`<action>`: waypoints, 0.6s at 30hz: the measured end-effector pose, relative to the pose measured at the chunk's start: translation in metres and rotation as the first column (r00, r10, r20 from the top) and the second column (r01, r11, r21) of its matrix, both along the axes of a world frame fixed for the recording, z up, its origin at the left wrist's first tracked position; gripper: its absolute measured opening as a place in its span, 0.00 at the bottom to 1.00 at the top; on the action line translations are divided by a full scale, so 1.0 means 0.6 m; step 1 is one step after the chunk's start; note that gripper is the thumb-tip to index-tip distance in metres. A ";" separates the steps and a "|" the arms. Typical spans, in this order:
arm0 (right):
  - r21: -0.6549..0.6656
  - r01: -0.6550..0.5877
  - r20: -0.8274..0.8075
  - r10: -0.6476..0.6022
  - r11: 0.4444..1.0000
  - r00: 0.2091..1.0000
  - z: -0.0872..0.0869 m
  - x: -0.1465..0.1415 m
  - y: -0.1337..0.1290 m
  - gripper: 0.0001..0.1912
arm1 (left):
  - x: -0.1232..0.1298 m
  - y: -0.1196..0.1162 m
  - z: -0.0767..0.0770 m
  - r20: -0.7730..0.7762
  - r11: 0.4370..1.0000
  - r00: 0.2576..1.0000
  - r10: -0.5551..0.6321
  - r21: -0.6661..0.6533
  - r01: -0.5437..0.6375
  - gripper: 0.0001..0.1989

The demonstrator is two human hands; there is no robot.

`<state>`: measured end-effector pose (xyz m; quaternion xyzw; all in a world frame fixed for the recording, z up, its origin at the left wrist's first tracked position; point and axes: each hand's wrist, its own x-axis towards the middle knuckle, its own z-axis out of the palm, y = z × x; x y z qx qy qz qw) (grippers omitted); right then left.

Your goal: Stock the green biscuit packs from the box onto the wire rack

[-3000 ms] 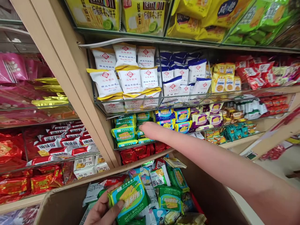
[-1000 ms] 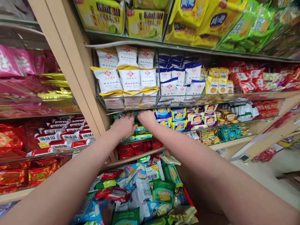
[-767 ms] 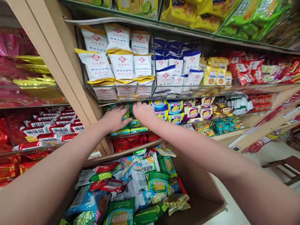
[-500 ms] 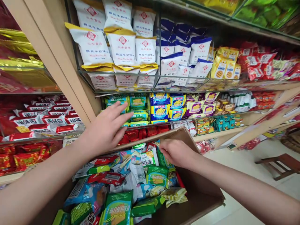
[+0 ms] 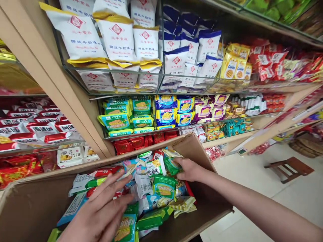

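Note:
A cardboard box (image 5: 27, 198) full of small mixed snack packets stands in front of me. My left hand (image 5: 103, 205) hovers low over the packets, fingers stretched and slightly apart, with nothing in it. Partly beneath it lies a green soda biscuit packet (image 5: 127, 223). At the box's far right part, my right hand (image 5: 191, 169) has its thumb and fingers closed around a green biscuit packet (image 5: 172, 166). Close by are a white and green packet (image 5: 154, 168) and another green soda biscuit packet (image 5: 164, 187).
Glass-fronted shelves hold white packets with yellow edges (image 5: 116, 42), white packets with blue edges (image 5: 176, 64) and, lower, green biscuit packets (image 5: 117, 121). A wooden post (image 5: 58, 84) divides the shelves at left. A wooden stool (image 5: 290, 169) stands on the tiled floor at right.
My left hand has come down from in front of the green packets on the shelf to above the box. My right hand's fingers have shifted onto a green packet. The view has moved slightly.

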<state>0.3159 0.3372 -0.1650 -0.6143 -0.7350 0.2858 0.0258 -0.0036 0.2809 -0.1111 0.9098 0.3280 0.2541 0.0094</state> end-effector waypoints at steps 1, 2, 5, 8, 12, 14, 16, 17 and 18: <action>0.012 -0.002 -0.023 0.003 1.000 1.000 0.016 0.002 -0.005 0.24 | 0.005 -0.007 -0.005 0.047 0.997 0.998 0.043 -0.072 -0.039 0.22; 0.034 -0.011 -0.056 0.013 0.999 0.998 0.032 0.002 -0.012 0.22 | 0.014 -0.013 -0.009 0.108 0.974 0.987 0.122 -0.205 -0.098 0.22; 0.149 -0.128 -0.190 0.156 0.981 0.969 0.078 -0.016 -0.048 0.27 | 0.055 -0.020 -0.012 0.259 0.587 0.802 0.538 -0.798 -0.136 0.26; 0.248 -0.281 -0.318 0.352 0.927 0.880 0.108 -0.051 -0.089 0.34 | 0.098 -0.014 0.001 0.195 0.031 0.575 0.795 -0.959 0.283 0.31; 0.180 -0.067 -0.724 0.178 0.981 0.667 0.116 -0.091 -0.113 0.32 | 0.122 -0.009 0.022 0.299 0.059 0.440 0.847 -0.875 0.481 0.24; -0.033 0.058 -0.910 -0.054 0.998 0.412 0.109 -0.106 -0.110 0.30 | 0.124 -0.010 0.028 0.365 0.193 0.385 0.848 -0.888 0.417 0.23; -0.237 0.085 -0.941 -0.250 0.968 0.229 0.100 -0.120 -0.103 0.28 | 0.124 -0.013 0.032 0.384 0.232 0.356 0.852 -0.886 0.402 0.22; -0.308 0.090 -0.927 -0.320 0.947 0.196 0.097 -0.126 -0.100 0.27 | 0.123 -0.016 0.032 0.372 0.219 0.331 0.867 -0.882 0.418 0.21; -0.364 0.092 -0.909 -0.375 0.927 0.184 0.095 -0.131 -0.097 0.25 | 0.121 -0.018 0.031 0.347 0.193 0.300 0.889 -0.876 0.442 0.21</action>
